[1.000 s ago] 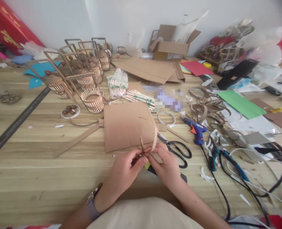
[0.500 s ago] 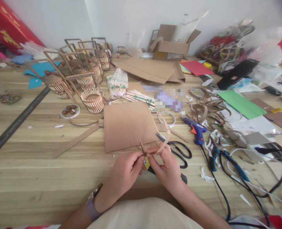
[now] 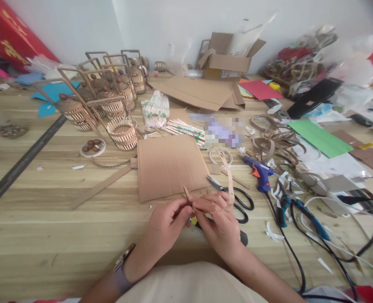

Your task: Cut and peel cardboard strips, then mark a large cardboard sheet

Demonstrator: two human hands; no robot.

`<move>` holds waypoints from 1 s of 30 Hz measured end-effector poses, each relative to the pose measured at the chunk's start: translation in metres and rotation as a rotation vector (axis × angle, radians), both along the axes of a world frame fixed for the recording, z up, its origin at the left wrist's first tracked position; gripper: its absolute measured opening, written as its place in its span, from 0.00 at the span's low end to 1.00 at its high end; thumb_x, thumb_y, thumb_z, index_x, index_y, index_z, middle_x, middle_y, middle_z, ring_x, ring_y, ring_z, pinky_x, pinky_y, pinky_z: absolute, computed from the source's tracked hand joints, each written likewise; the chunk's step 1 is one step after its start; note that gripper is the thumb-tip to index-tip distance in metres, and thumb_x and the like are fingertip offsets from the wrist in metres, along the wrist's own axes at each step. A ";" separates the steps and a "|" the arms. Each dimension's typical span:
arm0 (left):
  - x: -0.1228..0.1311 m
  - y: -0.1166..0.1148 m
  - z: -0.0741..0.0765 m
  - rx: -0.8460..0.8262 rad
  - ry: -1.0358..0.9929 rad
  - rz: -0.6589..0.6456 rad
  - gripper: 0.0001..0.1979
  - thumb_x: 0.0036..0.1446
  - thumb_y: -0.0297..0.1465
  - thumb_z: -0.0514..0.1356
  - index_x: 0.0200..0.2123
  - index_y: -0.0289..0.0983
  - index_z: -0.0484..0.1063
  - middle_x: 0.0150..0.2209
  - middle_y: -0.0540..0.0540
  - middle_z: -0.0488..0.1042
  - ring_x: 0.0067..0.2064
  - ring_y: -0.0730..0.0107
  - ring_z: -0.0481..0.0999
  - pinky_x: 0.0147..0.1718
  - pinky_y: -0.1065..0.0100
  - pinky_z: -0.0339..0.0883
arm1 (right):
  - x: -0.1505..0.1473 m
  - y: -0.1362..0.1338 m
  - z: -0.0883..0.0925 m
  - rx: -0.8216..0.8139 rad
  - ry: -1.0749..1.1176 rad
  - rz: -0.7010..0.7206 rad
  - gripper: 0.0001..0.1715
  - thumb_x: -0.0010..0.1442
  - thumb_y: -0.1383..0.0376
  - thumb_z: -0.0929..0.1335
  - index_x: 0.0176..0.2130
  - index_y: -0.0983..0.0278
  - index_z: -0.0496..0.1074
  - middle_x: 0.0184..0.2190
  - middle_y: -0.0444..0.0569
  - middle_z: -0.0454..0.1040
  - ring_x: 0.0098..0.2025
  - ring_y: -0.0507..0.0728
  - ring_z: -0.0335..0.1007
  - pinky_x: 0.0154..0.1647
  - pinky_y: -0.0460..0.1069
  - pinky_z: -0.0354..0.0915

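Cardboard is what moved in the head view: the thin cardboard strip (image 3: 228, 179), arched over toward 11 o'clock a second ago, has swung across. It now rises from the right hand (image 3: 222, 223) toward 1 o'clock, its free end above the scissors (image 3: 238, 198). Its near end sits between both hands, pinched by the right thumb and forefinger. The left hand (image 3: 164, 227) pinches a small pointed sliver (image 3: 186, 193) against it, though the joint itself is too small to read. So the strip seems to be turning about that pinch. Open table (image 3: 47, 219) lies at 9 o'clock. At 12 the cardboard sheet (image 3: 170, 166) lies close, and at 3 the glue gun (image 3: 258, 170) and cables (image 3: 300, 252) crowd in.
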State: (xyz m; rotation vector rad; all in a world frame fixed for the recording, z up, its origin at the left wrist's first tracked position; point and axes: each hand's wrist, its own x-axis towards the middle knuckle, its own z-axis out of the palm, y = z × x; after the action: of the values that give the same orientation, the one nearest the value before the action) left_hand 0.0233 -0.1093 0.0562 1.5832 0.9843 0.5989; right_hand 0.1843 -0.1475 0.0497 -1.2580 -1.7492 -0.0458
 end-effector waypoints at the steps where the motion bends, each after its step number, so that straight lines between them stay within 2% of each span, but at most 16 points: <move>1: 0.000 0.000 0.000 -0.003 -0.010 -0.001 0.17 0.65 0.41 0.52 0.40 0.37 0.76 0.26 0.49 0.78 0.29 0.69 0.77 0.30 0.72 0.68 | 0.000 0.000 0.000 0.000 -0.001 -0.003 0.11 0.61 0.74 0.69 0.40 0.57 0.71 0.36 0.43 0.81 0.36 0.55 0.77 0.44 0.55 0.62; 7: 0.001 0.000 -0.001 0.043 0.041 0.027 0.15 0.64 0.38 0.52 0.40 0.37 0.76 0.31 0.47 0.80 0.33 0.68 0.78 0.32 0.71 0.68 | -0.001 -0.002 -0.001 -0.013 -0.056 -0.037 0.11 0.63 0.73 0.67 0.41 0.57 0.71 0.35 0.42 0.82 0.35 0.54 0.76 0.47 0.56 0.59; 11: 0.002 0.000 0.002 0.065 0.079 0.039 0.14 0.63 0.35 0.52 0.41 0.38 0.76 0.36 0.46 0.81 0.37 0.67 0.79 0.34 0.71 0.68 | -0.002 -0.003 0.001 -0.007 -0.111 -0.002 0.10 0.63 0.73 0.67 0.41 0.58 0.70 0.34 0.42 0.82 0.35 0.54 0.76 0.47 0.56 0.57; 19: 0.003 0.000 0.002 0.090 0.136 0.042 0.14 0.62 0.34 0.50 0.34 0.38 0.74 0.23 0.50 0.76 0.25 0.70 0.75 0.26 0.72 0.64 | -0.004 -0.002 0.001 -0.017 -0.084 -0.019 0.10 0.61 0.73 0.68 0.38 0.57 0.71 0.34 0.41 0.82 0.34 0.54 0.76 0.47 0.55 0.58; 24: 0.003 -0.001 -0.001 0.037 0.091 0.035 0.14 0.61 0.34 0.50 0.35 0.38 0.75 0.24 0.49 0.77 0.26 0.70 0.76 0.26 0.73 0.66 | -0.003 0.000 -0.001 -0.052 0.018 -0.033 0.08 0.63 0.71 0.68 0.39 0.57 0.71 0.31 0.41 0.81 0.33 0.55 0.76 0.41 0.54 0.62; 30: 0.003 0.000 -0.004 -0.001 0.034 0.036 0.15 0.64 0.38 0.51 0.40 0.37 0.76 0.28 0.48 0.79 0.29 0.69 0.78 0.29 0.72 0.69 | -0.003 0.001 0.001 -0.037 0.007 -0.024 0.09 0.63 0.73 0.68 0.39 0.58 0.70 0.33 0.42 0.81 0.34 0.54 0.76 0.41 0.54 0.61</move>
State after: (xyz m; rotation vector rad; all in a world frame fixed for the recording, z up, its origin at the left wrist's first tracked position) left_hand 0.0260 -0.1093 0.0526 1.5817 1.0398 0.5976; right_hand 0.1812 -0.1466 0.0505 -1.3051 -1.7359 -0.0226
